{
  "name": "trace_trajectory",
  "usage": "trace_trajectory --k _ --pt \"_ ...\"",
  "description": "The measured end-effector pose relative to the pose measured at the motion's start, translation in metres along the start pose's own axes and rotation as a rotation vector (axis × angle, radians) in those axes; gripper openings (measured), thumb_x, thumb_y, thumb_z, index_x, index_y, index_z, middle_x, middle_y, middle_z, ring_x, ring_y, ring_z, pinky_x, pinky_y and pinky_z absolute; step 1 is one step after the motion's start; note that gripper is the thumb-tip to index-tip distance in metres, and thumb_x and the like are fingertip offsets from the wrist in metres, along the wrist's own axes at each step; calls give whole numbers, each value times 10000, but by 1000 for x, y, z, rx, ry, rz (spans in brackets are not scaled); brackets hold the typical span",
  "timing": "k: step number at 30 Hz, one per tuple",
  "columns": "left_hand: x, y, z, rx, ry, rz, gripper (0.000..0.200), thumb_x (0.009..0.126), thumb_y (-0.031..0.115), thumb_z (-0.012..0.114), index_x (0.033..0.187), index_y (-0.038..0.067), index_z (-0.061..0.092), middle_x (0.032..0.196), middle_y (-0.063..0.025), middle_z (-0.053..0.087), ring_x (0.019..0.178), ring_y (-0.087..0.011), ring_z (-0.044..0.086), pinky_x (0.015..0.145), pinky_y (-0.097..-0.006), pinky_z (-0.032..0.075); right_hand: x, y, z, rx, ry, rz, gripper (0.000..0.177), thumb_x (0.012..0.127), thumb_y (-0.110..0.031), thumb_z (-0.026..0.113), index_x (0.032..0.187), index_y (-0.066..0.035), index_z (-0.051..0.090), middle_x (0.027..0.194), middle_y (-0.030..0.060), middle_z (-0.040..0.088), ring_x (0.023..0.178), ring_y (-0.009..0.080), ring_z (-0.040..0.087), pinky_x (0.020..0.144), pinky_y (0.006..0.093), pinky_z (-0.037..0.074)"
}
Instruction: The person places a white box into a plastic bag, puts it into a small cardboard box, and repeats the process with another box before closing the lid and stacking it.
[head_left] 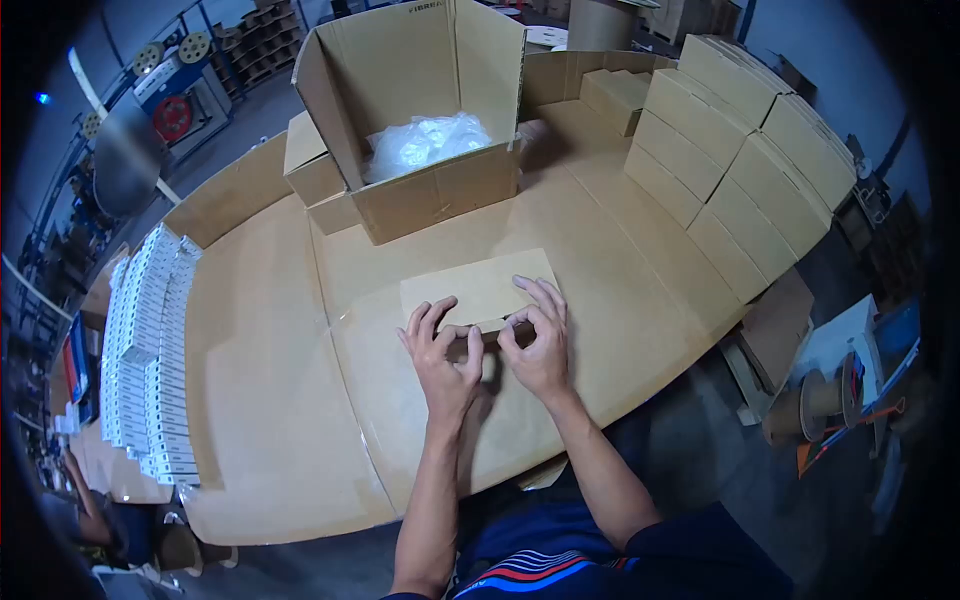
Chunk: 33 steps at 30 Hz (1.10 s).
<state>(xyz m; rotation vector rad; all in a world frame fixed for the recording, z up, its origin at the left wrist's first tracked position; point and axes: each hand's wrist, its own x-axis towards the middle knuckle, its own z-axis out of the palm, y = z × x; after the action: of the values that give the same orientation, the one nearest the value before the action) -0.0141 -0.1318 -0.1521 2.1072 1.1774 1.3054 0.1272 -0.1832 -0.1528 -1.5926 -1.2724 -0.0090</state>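
A flat brown cardboard box point(480, 281) lies on the cardboard-covered table in front of me. At its near left edge my left hand point(443, 352) curls, thumb and forefinger pinching toward the front flap while other fingers rest on the lid. My right hand point(538, 345) mirrors it on the near right side, thumb and forefinger closed at the front edge and the outer fingers over the top. Between the two hands a short stretch of the front flap shows. Exactly what lies under the fingertips is hidden.
Behind the box stands a large open carton point(437, 197) with clear plastic bags point(428, 142) inside. Stacked brown boxes point(735, 150) rise at the right. Rows of small white boxes point(150, 350) line the left edge. Another person's arm point(85, 495) shows at far left.
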Motion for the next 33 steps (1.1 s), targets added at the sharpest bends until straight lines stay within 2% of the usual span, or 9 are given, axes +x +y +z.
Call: trace_trajectory --k 9,10,13,14,18,22,23,30,33 --pt "1 4 7 31 56 11 93 819 53 756 787 41 669 1319 -77 665 1371 -361 455 1141 -479 371 -1 4 5 5 29 -7 167 799 -101 757 807 -44 600 1416 160 589 1404 366 432 1167 504 297" --pt "1 6 6 89 59 60 126 812 56 784 856 44 667 1341 -125 646 1339 -362 504 1112 -481 417 -4 5 6 -71 36 -30 229 803 -119 783 919 -32 606 1419 159 586 1390 362 454 1158 503 317" --pt "4 12 -8 -182 71 -118 261 786 89 846 959 45 655 1418 -184 581 1289 -358 560 1078 -477 457 -2 11 -12 154 -13 -3 367 778 -138 826 1041 -38 590 1433 173 570 1372 367 475 1157 498 332" --pt "7 -1 -15 -62 68 -2 495 705 161 943 1082 29 650 1510 -235 471 1292 -355 576 1033 -475 514 6 17 -24 71 -56 -72 505 746 -171 874 1132 -49 573 1457 198 541 1361 382 485 1155 487 347" --pt "35 -21 -23 -135 -197 35 771 574 237 1012 1203 -19 647 1583 -238 356 1371 -358 528 1045 -462 563 56 60 -44 197 -342 -69 726 657 -330 962 1210 -66 573 1477 208 487 1362 394 477 1111 512 402" --pt "49 -30 -8 -203 -98 -65 541 546 261 1010 930 24 712 1319 -223 635 1262 -385 601 1072 -531 480 83 87 -32 196 -542 -152 746 636 -351 978 1217 -99 583 1339 178 530 1312 379 497 1080 476 430" --pt "51 -38 -10 -178 -146 43 519 573 173 997 930 -35 682 1353 -243 585 1267 -366 605 964 -476 586 84 89 -32 193 -538 -189 743 637 -352 979 1217 -106 586 1298 168 541 1297 375 503 1073 462 436" --pt "81 -23 -12 -306 -241 -325 479 543 113 997 889 19 680 1250 -175 604 1200 -316 610 958 -457 556 106 70 -36 294 -619 167 715 667 -329 966 1229 -122 576 1277 138 488 1253 354 501 1062 466 438" --pt "104 0 -17 -325 -324 -253 475 531 177 1014 858 29 703 1225 -166 627 1177 -333 619 999 -482 517 127 54 -66 290 -640 229 727 661 -337 968 1222 -122 560 1278 143 486 1241 351 506 1062 465 439"
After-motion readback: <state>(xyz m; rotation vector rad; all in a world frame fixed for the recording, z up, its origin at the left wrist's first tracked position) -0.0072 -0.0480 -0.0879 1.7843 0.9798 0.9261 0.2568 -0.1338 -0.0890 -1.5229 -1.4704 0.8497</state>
